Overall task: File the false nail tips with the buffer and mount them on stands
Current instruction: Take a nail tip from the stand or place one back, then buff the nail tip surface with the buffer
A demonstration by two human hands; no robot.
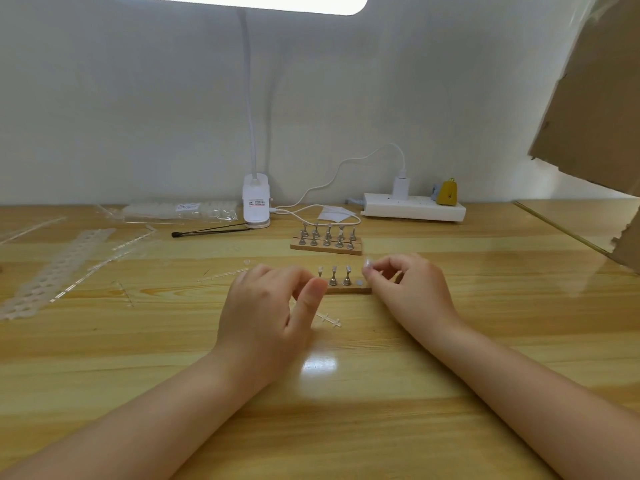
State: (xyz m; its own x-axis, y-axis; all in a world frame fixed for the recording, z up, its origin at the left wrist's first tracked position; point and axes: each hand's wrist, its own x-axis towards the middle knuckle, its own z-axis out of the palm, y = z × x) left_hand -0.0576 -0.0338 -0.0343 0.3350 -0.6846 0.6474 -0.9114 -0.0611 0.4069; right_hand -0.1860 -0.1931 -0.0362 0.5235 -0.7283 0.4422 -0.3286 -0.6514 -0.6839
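Pinching a clear nail tip (367, 264) in the right hand (405, 289), just beside the near wooden base (349, 289).

Three metal stands (333, 276) rise from that base; the left hand (266, 313) rests at its left end, fingers loosely curled, holding nothing visible. Behind the base sits a second, fuller rack (327, 239).

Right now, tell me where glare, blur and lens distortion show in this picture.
Head view: the lamp at the top edge is blown out white; its glare sits as a bright patch on the table between the forearms; the hands (left, right) are slightly soft; the wide lens bows the table's far edge.
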